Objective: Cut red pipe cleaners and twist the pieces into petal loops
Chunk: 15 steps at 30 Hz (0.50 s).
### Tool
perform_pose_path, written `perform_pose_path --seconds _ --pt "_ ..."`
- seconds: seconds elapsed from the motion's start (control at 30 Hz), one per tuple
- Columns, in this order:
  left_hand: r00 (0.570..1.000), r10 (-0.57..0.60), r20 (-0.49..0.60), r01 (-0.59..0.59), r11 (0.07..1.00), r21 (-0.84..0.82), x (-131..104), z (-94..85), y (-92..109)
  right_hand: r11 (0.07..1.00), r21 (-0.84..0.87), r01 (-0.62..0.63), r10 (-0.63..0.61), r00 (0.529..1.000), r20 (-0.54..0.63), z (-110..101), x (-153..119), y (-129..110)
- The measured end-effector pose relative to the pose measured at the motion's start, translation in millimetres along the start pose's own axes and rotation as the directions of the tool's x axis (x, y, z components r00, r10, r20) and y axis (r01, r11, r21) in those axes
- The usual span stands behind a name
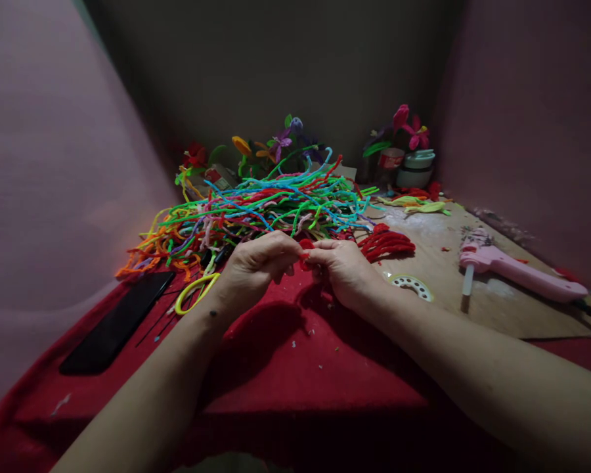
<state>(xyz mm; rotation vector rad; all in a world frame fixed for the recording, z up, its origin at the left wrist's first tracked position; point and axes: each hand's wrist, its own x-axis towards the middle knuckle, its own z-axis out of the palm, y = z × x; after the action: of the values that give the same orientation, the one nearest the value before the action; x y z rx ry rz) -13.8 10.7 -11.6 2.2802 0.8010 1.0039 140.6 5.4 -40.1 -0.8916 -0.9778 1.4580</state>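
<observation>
Over the red cloth (295, 374), both hands (300, 266) pinch a small, fuzzy red pipe-cleaner piece (305, 248) between fingertips

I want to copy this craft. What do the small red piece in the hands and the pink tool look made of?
Red piece, pinched by both hands: likely fuzzy chenille wire, matte, like the pile behind. Pink tool: smooth moulded plastic with a slight sheen, apparently a glue gun.

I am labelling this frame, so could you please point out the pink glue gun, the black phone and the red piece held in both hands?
pink glue gun (517, 271), head view, middle of its body.
black phone (115, 323), head view, screen centre.
red piece (305, 252), head view, part showing between the fingertips.
</observation>
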Motion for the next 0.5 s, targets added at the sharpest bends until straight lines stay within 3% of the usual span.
perform_pose_path --seconds 0.1,0.2,0.5 --pt "0.988 0.140 0.065 -0.152 0.953 0.262 -1.4 -4.7 -2.6 0.999 -0.034 -0.030 0.031 1.000 0.008 -0.2 -0.4 -0.8" --pt "0.977 0.161 0.137 -0.204 0.889 0.409 -1.5 -7.2 -0.4 0.994 -0.095 -0.059 0.060 0.998 0.005 0.0 -0.9 -2.2" --pt "0.977 0.106 0.185 -0.184 0.857 0.481 -1.9 -8.8 7.6 0.967 -0.253 -0.015 0.000 0.998 -0.060 1.9 -1.9 -2.2"
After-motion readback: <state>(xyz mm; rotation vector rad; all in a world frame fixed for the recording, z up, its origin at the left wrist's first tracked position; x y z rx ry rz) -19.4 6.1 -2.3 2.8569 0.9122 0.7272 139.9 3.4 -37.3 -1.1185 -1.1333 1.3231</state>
